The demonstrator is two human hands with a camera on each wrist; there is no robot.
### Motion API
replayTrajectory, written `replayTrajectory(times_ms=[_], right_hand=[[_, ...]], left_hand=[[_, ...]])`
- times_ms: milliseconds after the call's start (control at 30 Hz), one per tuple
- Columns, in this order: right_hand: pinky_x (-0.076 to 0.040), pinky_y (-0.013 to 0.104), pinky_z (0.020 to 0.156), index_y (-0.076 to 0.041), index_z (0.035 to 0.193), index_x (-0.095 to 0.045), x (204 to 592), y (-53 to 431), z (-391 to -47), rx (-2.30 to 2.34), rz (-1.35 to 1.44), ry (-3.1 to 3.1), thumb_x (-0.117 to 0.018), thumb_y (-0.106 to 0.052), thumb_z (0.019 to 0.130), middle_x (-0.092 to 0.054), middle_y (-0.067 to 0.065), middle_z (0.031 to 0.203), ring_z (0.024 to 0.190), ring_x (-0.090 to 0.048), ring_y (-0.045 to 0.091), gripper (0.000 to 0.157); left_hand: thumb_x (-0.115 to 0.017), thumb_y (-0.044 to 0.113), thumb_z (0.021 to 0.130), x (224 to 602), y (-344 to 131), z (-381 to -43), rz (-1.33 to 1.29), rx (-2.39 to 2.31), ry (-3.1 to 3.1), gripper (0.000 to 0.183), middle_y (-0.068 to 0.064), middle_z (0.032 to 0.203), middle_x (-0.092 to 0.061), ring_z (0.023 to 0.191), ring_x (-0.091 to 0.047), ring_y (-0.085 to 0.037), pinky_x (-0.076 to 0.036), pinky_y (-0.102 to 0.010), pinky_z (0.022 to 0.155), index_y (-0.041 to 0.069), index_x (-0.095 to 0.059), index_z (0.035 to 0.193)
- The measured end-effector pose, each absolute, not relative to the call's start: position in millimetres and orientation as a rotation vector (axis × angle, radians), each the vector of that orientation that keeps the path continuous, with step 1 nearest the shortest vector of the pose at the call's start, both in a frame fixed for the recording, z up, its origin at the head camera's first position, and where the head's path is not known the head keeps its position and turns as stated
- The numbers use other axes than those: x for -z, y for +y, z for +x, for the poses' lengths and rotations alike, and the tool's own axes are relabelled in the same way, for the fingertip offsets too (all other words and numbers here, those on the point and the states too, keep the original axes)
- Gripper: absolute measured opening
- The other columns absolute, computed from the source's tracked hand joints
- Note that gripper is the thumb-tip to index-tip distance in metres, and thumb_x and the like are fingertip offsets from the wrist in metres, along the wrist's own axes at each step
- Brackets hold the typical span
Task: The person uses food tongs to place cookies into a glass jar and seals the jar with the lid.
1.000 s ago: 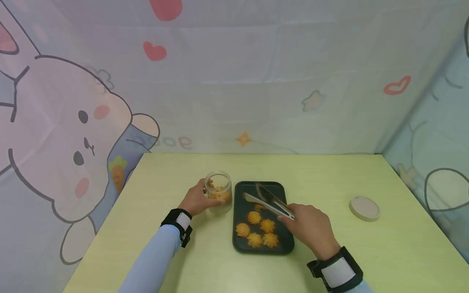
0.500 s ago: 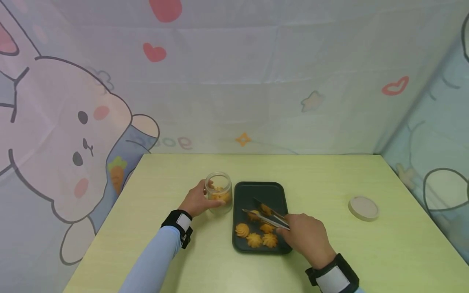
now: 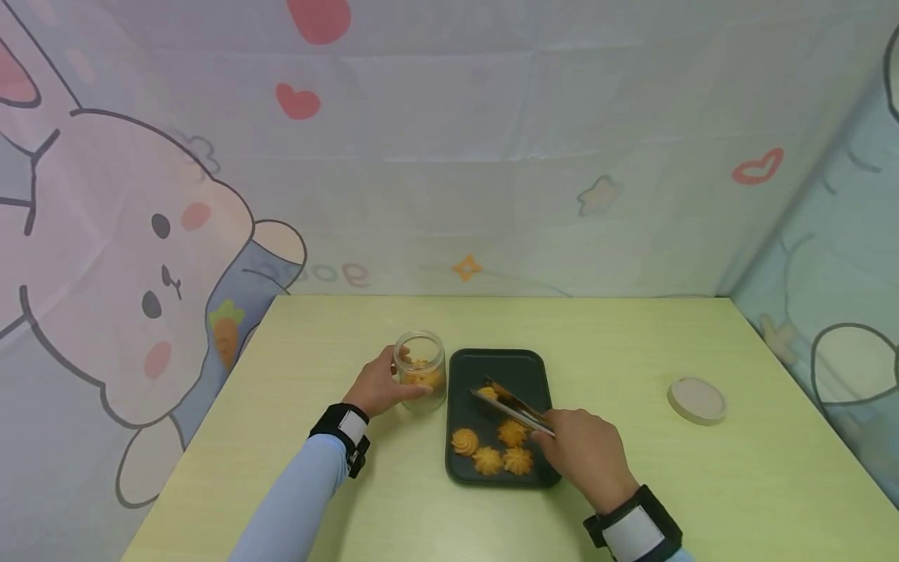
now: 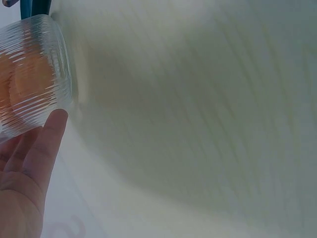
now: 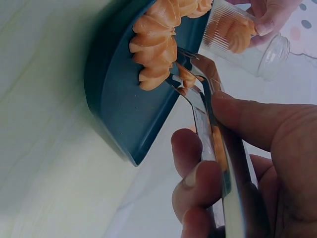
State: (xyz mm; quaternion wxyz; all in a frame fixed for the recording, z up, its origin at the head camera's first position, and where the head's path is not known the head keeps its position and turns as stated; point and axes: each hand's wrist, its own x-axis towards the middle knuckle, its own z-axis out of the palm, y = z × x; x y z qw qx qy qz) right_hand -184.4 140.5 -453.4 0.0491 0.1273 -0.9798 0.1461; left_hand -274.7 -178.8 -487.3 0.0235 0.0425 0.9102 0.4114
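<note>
My left hand point(image 3: 379, 385) holds a clear glass jar point(image 3: 437, 353) from its left side, with the thumb across the front. Piped butter cookies point(image 3: 421, 378) lie inside, and the ribbed glass shows in the left wrist view. My right hand point(image 3: 590, 453) grips metal tongs point(image 3: 516, 407) over a dark baking tray point(image 3: 497, 361). In the right wrist view, the tong tips are at a small cookie point(image 5: 186, 77), with the two arms close together. Nearer on the tray lie several swirled cookies point(image 3: 488, 460); the tongs hide part of this group.
A round pale lid point(image 3: 698, 400) lies on the light yellow table point(image 3: 618, 336), right of the tray. Behind the table hangs a printed cloth point(image 3: 449, 156) with a cartoon rabbit. The jar stands close beside the tray's left edge.
The tongs, spread over the tray's far part at first, came down and nearer, and their arms drew together at a cookie. The left hand and jar stayed in place.
</note>
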Motion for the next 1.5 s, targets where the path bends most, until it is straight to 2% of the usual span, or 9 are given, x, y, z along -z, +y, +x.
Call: replayTrajectory(times_ms=[1067, 1400, 1500], right_hand=[[-0.037, 0.031, 0.040, -0.012, 0.096, -0.075, 456, 144, -188, -0.446, 0.413, -2.877, -0.075, -0.027, 0.087, -0.063, -0.001, 0.065, 0.047, -0.048, 0.012, 0.017], [-0.035, 0.030, 0.039, -0.013, 0.094, -0.075, 450, 145, -190, -0.467, 0.434, -2.820, -0.075, -0.025, 0.087, -0.059, -0.003, 0.061, 0.045, -0.045, 0.011, 0.014], [-0.032, 0.030, 0.038, -0.012, 0.093, -0.074, 444, 144, -192, -0.475, 0.449, -2.781, -0.074, -0.024, 0.088, -0.053, -0.004, 0.056, 0.043, -0.041, 0.011, 0.013]], left_hand=[[-0.086, 0.045, 0.071, 487, -179, -274, 0.118, -1.310, 2.795, 0.082, -0.016, 0.131, -0.057, 0.125, -0.050, -0.036, -0.047, -0.049, 0.095, 0.008, -0.047, 0.133], [-0.086, 0.046, 0.071, 489, -179, -275, 0.106, -1.315, 2.784, 0.083, -0.015, 0.131, -0.057, 0.126, -0.050, -0.036, -0.047, -0.049, 0.095, 0.009, -0.047, 0.134], [-0.086, 0.047, 0.070, 489, -180, -275, 0.103, -1.314, 2.785, 0.084, -0.015, 0.131, -0.057, 0.126, -0.050, -0.035, -0.047, -0.049, 0.095, 0.009, -0.047, 0.134]])
